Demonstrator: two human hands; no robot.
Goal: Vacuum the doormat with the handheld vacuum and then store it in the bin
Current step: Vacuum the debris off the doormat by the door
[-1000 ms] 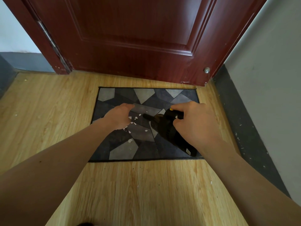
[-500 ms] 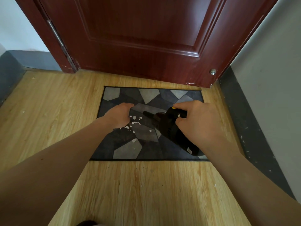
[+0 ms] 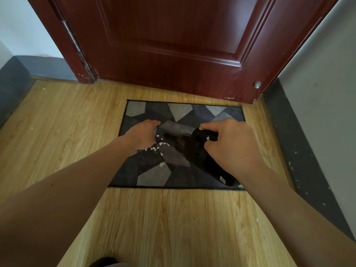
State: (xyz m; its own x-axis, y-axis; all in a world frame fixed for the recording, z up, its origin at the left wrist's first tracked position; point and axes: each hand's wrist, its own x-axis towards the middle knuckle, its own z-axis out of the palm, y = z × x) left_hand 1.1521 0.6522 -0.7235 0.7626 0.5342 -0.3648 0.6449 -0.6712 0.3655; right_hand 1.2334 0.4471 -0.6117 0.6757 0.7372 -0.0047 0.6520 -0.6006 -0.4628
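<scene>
Two hands meet over the mat, which lies on the floor before the door. The right hand grips the black vacuum, forefinger stretched to its yellow button. The vacuum sits over the mat's right half, nozzle aimed left at white scraps near the middle. The left hand rests on the mat beside the scraps, fingers curled under; I cannot tell whether it holds anything.

one doormat. on or above the doormat: one handheld vacuum, one left hand, one right hand, roughly a dozen white scraps. beyond the doormat, one door.
</scene>
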